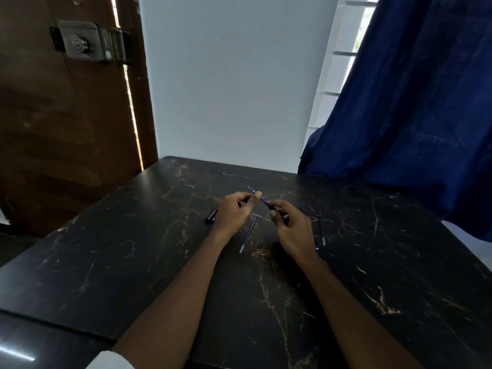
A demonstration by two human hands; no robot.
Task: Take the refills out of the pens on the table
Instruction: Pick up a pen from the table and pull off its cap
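My left hand (235,211) pinches a thin blue refill (263,200) near its tip, and the tip pokes out past my thumb toward the far side. My right hand (291,225) grips the dark pen barrel (272,208) that the refill's other end runs into. Both hands hover just above the black marble table (133,262). A loose refill (248,233) lies on the table between my wrists. Another loose refill (321,228) lies to the right of my right hand. A black pen part (210,216) rests left of my left hand.
The table's far edge meets a white wall. A wooden door with a metal lock (82,43) stands at the left. A blue curtain (412,102) hangs over the table's back right corner.
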